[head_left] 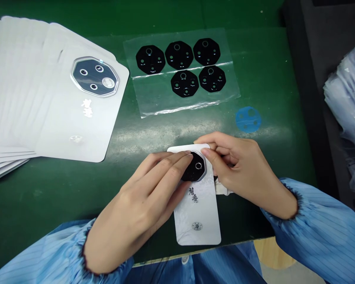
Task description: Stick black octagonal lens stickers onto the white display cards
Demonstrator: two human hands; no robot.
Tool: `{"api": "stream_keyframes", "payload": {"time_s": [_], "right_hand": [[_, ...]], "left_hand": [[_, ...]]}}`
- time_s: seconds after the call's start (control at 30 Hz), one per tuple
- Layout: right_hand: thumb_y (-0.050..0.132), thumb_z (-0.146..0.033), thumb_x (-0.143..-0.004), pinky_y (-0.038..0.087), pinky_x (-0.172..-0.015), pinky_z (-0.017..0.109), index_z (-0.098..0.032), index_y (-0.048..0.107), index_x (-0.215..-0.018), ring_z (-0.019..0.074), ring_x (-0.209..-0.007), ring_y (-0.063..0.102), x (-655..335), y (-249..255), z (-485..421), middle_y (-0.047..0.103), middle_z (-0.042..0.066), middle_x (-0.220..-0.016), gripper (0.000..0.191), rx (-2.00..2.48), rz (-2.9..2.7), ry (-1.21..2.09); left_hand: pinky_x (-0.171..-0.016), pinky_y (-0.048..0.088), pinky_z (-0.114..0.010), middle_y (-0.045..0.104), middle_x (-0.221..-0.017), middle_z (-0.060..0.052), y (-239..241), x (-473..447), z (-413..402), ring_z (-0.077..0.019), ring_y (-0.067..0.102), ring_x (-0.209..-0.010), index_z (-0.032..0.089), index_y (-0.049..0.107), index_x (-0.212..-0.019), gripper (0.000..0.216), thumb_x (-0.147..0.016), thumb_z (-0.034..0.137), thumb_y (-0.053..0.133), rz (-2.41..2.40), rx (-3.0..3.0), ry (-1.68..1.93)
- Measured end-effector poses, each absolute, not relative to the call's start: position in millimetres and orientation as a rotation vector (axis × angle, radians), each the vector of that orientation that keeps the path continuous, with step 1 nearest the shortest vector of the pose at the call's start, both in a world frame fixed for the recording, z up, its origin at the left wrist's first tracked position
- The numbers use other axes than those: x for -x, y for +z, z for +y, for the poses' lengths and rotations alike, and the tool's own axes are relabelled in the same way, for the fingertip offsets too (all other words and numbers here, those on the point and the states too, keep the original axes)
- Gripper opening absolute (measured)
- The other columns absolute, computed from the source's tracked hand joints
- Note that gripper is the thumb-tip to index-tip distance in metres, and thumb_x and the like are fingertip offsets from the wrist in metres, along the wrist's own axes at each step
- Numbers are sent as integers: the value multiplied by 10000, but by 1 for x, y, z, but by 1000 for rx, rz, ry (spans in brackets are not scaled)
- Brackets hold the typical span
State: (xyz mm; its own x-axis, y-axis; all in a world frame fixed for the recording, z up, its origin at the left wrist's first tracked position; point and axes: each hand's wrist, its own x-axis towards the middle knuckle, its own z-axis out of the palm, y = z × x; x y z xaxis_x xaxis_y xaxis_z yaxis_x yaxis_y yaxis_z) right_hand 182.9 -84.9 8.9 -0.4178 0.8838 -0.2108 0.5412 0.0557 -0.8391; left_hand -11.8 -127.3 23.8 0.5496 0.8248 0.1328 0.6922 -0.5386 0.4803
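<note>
A pale phone back cover (205, 211) with dark lettering and a small round emblem lies in front of me. Near its top is a black octagonal lens plate (197, 169) inside a silver frame. The fingers of my left hand (144, 201) press together over this plate, with the thumb at its lower edge; they hide its left part. My right hand (233, 165) is closed at the cover's upper right edge, thumb against the frame and index finger behind the top corner. Under that hand pokes out a piece of white cloth (223, 187).
Several black lens plates (182, 55) lie on a clear plastic sheet (159, 104). A blue film piece with holes (248, 119) lies on the green table (272, 71). A fanned stack of white covers (62, 130) is at left, clear plastic bags (346, 98) at right.
</note>
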Motion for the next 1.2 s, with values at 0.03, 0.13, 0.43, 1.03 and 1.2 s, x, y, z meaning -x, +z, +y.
{"api": "stream_keyframes", "payload": {"time_s": [0.03, 0.13, 0.43, 1.03, 1.2], "right_hand": [[501, -141, -921, 359, -513, 232, -212, 613, -978, 88, -545, 477, -183, 11, -84, 557, -41, -667, 145, 1427, -2027, 1264], [488, -132, -927, 338, -513, 247, -218, 618, -994, 92, -549, 453, -185, 15, -83, 565, -31, -697, 170, 1388, -2174, 1144], [433, -67, -901, 306, -532, 278, -210, 626, -1035, 115, -596, 475, -194, 16, -82, 596, 2, -780, 275, 1280, -2394, 1013], [482, -322, -945, 456, -774, 403, -118, 523, -1216, 264, -971, 495, -222, 25, -103, 506, 127, -1103, 342, 1051, -2791, 811], [451, -140, -940, 398, -913, 484, -110, 575, -1072, 312, -1102, 448, -234, 20, -121, 492, 155, -1239, 184, 966, -2821, 691]], "left_hand": [[-926, 518, -349, 629, -1139, -96, 24, 11, -127, -217, 571, -1088, 64, 499, -1275, 418, -867, 114, 578, 1234, -2417, 491], [-960, 497, -356, 621, -1160, -114, 24, 10, -128, -225, 559, -1105, 31, 513, -1259, 405, -868, 113, 580, 1217, -2429, 480], [-961, 482, -419, 612, -1199, -147, 23, 10, -131, -276, 529, -1133, -1, 481, -1300, 449, -881, 129, 575, 1215, -2457, 384], [-989, 465, -400, 576, -1235, -152, 22, 10, -132, -273, 519, -1121, -18, 461, -1323, 507, -850, 84, 610, 1221, -2431, 355], [-953, 479, -402, 600, -1182, -153, 22, 8, -133, -267, 533, -1086, -25, 484, -1295, 479, -847, 84, 612, 1232, -2437, 381]]}}
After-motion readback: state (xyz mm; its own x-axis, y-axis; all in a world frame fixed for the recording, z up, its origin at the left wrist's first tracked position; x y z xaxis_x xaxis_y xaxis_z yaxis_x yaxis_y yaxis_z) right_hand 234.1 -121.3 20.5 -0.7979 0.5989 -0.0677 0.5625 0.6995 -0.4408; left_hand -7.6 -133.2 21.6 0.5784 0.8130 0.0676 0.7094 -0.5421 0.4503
